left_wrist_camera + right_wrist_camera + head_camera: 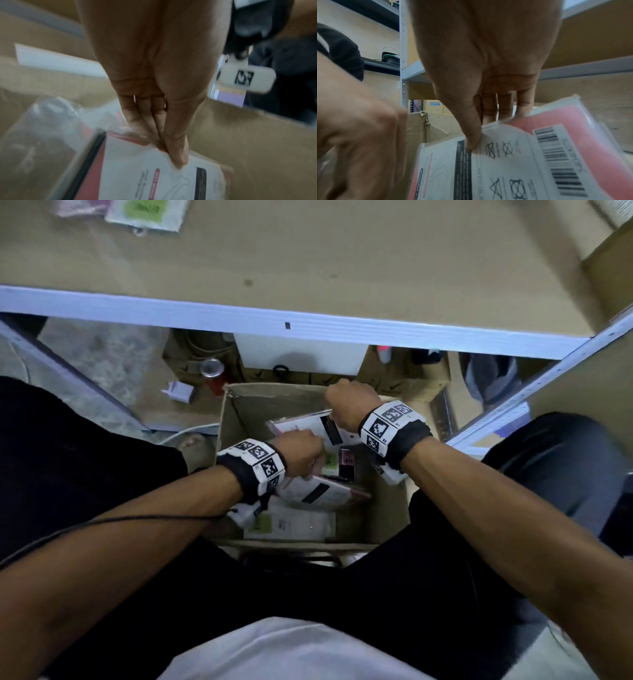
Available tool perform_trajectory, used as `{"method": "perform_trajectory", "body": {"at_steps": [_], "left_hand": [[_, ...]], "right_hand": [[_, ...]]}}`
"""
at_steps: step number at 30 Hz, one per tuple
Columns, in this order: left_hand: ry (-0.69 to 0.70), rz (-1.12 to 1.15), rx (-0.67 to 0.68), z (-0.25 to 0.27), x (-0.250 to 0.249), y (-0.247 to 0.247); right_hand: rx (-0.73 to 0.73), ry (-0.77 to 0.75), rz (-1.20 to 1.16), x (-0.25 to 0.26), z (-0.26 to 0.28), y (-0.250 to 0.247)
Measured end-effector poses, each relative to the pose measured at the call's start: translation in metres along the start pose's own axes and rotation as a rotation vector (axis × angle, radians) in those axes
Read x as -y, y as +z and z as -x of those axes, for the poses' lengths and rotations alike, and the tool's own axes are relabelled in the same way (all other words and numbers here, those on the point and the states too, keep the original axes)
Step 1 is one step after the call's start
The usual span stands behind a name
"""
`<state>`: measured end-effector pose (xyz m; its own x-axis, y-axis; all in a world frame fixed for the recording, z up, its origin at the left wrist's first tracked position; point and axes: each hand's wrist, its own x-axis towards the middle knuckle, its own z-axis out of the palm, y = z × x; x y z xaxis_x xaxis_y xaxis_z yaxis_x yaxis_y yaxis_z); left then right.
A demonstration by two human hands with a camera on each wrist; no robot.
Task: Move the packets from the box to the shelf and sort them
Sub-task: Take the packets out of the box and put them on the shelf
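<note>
Two packets were pinched inside the box (236, 419): left hand (298, 451) held one (313, 491), right hand (349, 405) another (308, 426); pickup step, shelf (308, 261) above likely next.

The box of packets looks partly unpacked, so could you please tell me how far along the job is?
Done: two packets already lie on the shelf. In hand: the left hand and right hand each pinch a pink-and-white packet in the box. Left: more packets remain at its bottom.
</note>
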<state>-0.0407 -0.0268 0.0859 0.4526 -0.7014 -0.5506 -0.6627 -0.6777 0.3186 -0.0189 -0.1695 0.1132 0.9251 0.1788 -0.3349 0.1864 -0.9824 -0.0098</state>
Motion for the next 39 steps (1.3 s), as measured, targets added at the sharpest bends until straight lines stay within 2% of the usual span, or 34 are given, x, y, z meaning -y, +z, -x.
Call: {"method": "perform_trajectory", "body": {"at_steps": [3,12,21,29,33,36,39], "left_hand": [[-0.001,0.031,-0.072,0.026,-0.003,-0.023],[0.052,0.063,-0.420,0.098,-0.008,-0.110],[0.119,0.133,-0.523,0.162,-0.011,-0.199],[0.046,0.282,-0.622,0.178,0.030,-0.247],[-0.002,0.452,-0.646,0.181,0.058,-0.255],[-0.010,0.657,-0.694,0.181,0.081,-0.258],[-0.017,0.939,-0.728,0.175,0.105,-0.264]], "right_hand": [[-0.081,0.007,-0.013,0.003,0.013,-0.016],[-0.298,0.034,-0.088,0.002,0.077,-0.100],[-0.459,0.065,-0.090,-0.009,0.121,-0.197],[-0.553,0.167,-0.223,-0.044,0.102,-0.243],[-0.587,0.188,-0.411,-0.073,0.073,-0.248],[-0.630,0.175,-0.723,-0.087,0.052,-0.244],[-0.584,0.150,-1.054,-0.089,0.030,-0.239]]}}
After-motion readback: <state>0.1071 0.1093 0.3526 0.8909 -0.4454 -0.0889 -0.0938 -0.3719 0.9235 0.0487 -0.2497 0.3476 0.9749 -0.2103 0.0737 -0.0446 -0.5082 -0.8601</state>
